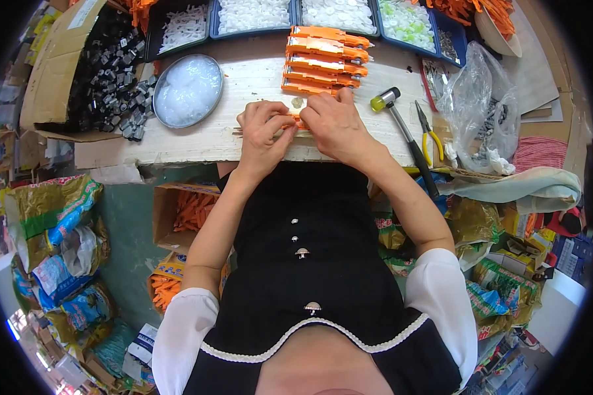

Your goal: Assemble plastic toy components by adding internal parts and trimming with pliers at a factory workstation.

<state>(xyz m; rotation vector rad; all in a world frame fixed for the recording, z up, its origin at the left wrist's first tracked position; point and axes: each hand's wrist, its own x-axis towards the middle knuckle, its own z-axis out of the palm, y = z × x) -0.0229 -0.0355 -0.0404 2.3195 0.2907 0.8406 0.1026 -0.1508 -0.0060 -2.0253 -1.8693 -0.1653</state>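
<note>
My left hand (265,131) and my right hand (335,122) meet at the front of a pale wooden bench (197,141). Together they pinch a small orange plastic part (298,121), mostly hidden by my fingers. A small pale round piece (298,103) lies just beyond my fingertips. Behind it sits a stack of several finished orange plastic pieces (323,59).
A round metal dish of clear parts (188,90) is at the left, beside a cardboard box of black parts (109,76). A mallet (402,128) and yellow-handled pliers (429,135) lie at the right, near a plastic bag (478,105). Blue trays of white parts (296,13) line the back.
</note>
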